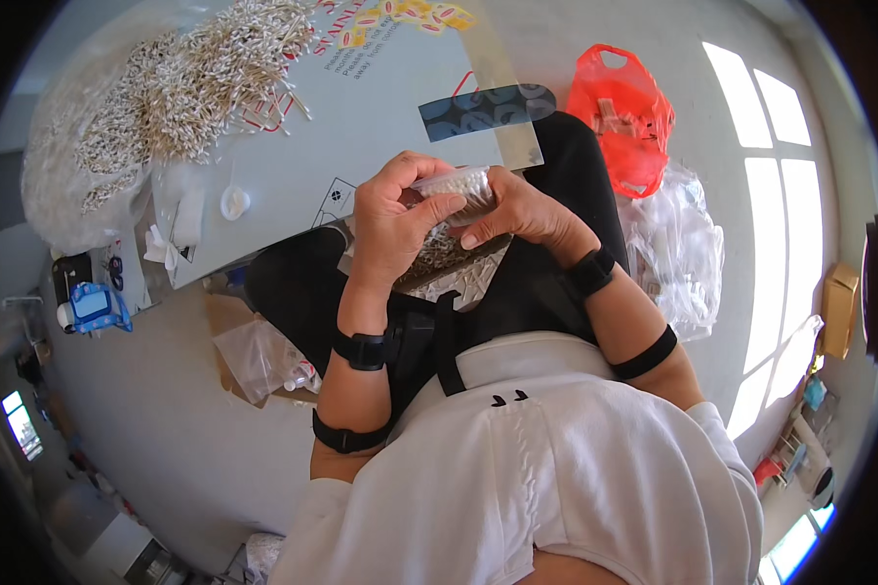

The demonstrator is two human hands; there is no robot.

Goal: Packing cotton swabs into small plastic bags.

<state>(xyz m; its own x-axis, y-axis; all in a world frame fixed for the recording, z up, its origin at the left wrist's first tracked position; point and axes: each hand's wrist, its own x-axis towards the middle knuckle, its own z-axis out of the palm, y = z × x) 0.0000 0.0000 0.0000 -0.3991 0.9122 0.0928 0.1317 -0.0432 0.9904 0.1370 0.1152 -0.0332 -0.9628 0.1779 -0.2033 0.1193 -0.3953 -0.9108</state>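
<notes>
Clear packet [456, 182] of small pieces (silvery) pinched between left hand [395, 222] and right hand [522, 213].

A large heap of small pale stick-like pieces [156, 93] is spread over a grey sheet [380, 117] at the upper left; a small white cap [234, 202] is set on the sheet's lower part; an orange plastic bag [622, 112] is laid on the floor at the upper right, with clear plastic bags [678, 249] piled just below it; a blue tape dispenser [93, 307] is seen at the left.
</notes>
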